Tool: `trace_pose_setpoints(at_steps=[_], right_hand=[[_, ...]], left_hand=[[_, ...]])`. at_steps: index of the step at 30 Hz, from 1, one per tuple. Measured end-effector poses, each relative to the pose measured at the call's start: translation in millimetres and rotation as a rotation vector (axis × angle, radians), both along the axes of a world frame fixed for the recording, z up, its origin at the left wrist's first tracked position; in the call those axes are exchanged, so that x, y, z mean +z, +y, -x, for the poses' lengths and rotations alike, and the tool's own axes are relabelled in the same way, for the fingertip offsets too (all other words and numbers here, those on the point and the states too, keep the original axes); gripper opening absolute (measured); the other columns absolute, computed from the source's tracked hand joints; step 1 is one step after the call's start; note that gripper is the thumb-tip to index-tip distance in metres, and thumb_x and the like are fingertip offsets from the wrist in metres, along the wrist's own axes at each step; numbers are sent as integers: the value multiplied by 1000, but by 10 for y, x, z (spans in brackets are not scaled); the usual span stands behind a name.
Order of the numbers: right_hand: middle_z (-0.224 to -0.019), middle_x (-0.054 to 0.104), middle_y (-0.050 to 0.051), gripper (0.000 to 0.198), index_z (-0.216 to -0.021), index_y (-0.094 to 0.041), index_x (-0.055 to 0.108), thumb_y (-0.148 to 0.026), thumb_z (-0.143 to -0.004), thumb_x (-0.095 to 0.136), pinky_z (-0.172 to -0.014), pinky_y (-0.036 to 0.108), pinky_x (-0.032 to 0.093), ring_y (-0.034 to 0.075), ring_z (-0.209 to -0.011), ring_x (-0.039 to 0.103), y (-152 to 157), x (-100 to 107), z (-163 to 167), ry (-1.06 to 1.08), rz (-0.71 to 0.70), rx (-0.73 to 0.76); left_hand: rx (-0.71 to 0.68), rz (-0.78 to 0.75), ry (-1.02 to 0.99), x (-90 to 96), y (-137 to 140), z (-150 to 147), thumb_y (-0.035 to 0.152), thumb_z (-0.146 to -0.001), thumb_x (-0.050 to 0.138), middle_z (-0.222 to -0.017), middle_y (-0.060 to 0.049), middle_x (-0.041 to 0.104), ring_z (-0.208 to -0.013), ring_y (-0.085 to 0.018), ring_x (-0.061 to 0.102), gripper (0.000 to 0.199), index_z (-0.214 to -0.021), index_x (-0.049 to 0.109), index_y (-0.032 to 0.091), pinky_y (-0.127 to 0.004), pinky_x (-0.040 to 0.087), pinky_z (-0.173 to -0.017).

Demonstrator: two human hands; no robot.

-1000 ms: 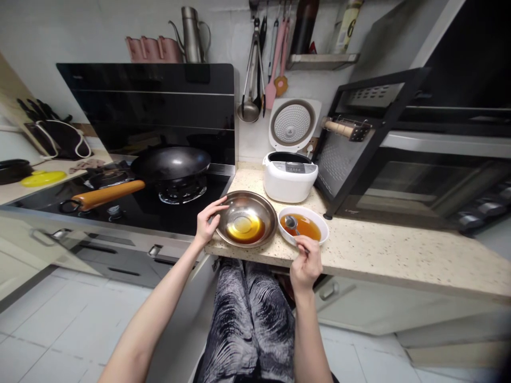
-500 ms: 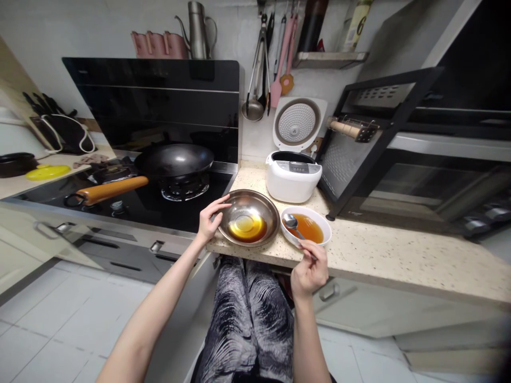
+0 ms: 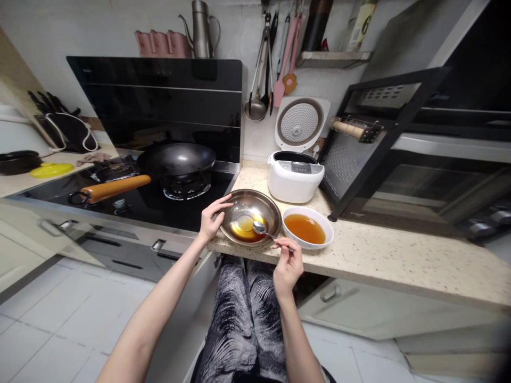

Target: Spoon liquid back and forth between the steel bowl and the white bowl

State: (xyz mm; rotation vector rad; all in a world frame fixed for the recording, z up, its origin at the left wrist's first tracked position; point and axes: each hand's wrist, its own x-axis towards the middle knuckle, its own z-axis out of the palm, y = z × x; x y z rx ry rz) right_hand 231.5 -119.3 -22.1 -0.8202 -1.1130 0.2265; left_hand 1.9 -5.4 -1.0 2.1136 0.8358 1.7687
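Observation:
A shallow metal bowl (image 3: 268, 205) stands near the counter's front edge with amber liquid in its bottom. At its left rim is my left hand (image 3: 211, 218), fingers over the edge and thumb apart from them, holding the bowl. My right hand (image 3: 288, 266) pinches the handle of a metal spoon (image 3: 259, 227), whose head is over the liquid in the metal bowl. Whether the spoon touches the liquid I cannot tell. Just right of the metal bowl sits a white bowl (image 3: 328, 236) of orange-brown liquid.
Behind the bowls stands a white rice cooker (image 3: 295, 181) with its lid raised. A dark wok (image 3: 178, 159) with a wooden handle (image 3: 115, 190) rests on the stove at left. The black oven (image 3: 431, 186) is to the right. Utensils such as a ladle (image 3: 255, 110) hang on the wall.
My right hand has moved left with the spoon, from the white bowl to over the metal bowl. My left hand stays at the metal bowl's rim.

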Motion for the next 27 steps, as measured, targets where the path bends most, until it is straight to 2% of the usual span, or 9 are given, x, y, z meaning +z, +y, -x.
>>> trace_pose_setpoints(at_steps=[5, 27], right_hand=[[-89, 68, 2, 20, -94, -20, 65, -28, -105, 50, -72, 29, 55, 13, -74, 65, 9, -33, 30, -30, 55, 1], [-87, 67, 2, 20, -93, -21, 63, -30, -105, 49, -73, 30, 54, 14, -74, 64, 22, -78, 31, -50, 77, 22]], left_hand=[[-1, -7, -5, 9, -10, -7, 42, -98, 57, -141, -14, 68, -130, -33, 65, 35, -114, 79, 20, -54, 51, -112], [12, -3, -1, 15, -23, -12, 44, -97, 56, -141, -14, 68, -131, -34, 65, 36, -113, 79, 21, -55, 51, -111]])
